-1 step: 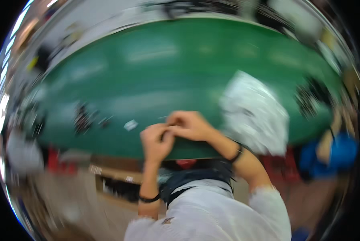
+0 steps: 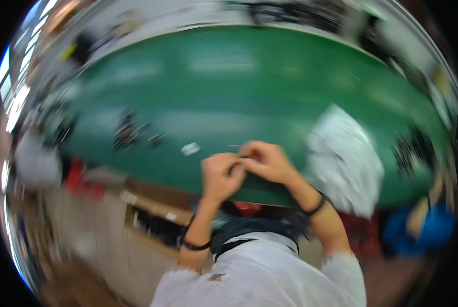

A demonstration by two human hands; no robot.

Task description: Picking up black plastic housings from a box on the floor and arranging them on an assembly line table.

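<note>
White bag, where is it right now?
In the head view, the white bag lies on the right side of the green table, between the right hand and the dark pile farther right.

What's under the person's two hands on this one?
The green table shows around the left hand and right hand, with a small pale sliver just beyond. Anything directly beneath or between the hands is covered or too blurred to tell.

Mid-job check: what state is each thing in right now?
Left hand: curled, grip unclear
Right hand: curled close against the left, grip unclear
Bag: crumpled, lying on table, mouth unclear
White piece: loose on table
Left dark parts: loosely clustered
Right dark pile: heaped, blurred
Box: open, dark contents showing
</note>
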